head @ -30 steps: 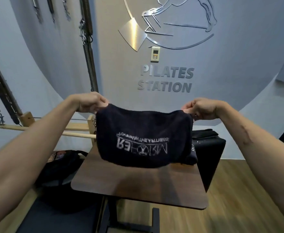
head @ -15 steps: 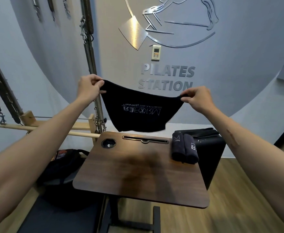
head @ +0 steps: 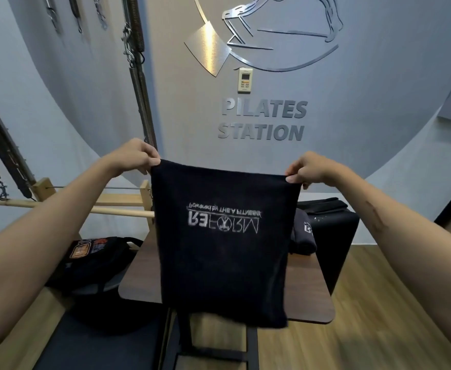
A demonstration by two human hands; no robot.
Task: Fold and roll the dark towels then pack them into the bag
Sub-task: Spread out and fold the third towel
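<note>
A dark towel (head: 223, 265) with white mirrored lettering hangs full length in the air above the small brown table (head: 309, 292). My left hand (head: 135, 156) pinches its top left corner and my right hand (head: 309, 168) pinches its top right corner. Its lower edge drops past the table's near edge. A rolled dark towel (head: 303, 236) lies on the table at the right, partly hidden by the hanging one. A black bag (head: 96, 263) with an orange patch sits low at the left.
A black box (head: 333, 236) stands behind the table on the right. A wooden bar and frame (head: 67, 206) with springs rise at the left. A dark padded platform (head: 91, 348) lies below the bag. Wooden floor stretches to the right.
The towel was held bunched and short with both hands raised; now it hangs down full length in front of the table, hiding most of the tabletop. Both hands have come lower.
</note>
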